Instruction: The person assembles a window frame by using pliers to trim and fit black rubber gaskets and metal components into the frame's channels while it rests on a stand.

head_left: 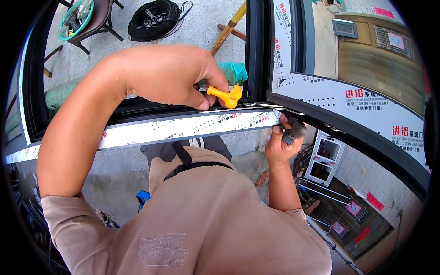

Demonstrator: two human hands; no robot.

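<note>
Brown shirt [201,206], yellow handle [232,97] jutting rightward from left grip [176,75]

A round turquoise plastic basin [90,21] of small mixed items sits on a brown chair with dark legs [101,17] at the upper left. Right of it, a thick coil of black cable [136,26] lies on grey paving [195,40], metal pieces resting within its ring. A yellowish-brown pole [232,24] slants nearby. At the upper right, a pink paper sheet [396,41] hangs over a metal grille. Lower right, a white-framed panel with dark panes [323,160] stands near a pale tiled wall [360,172] and a red paper strip [375,201].
</note>
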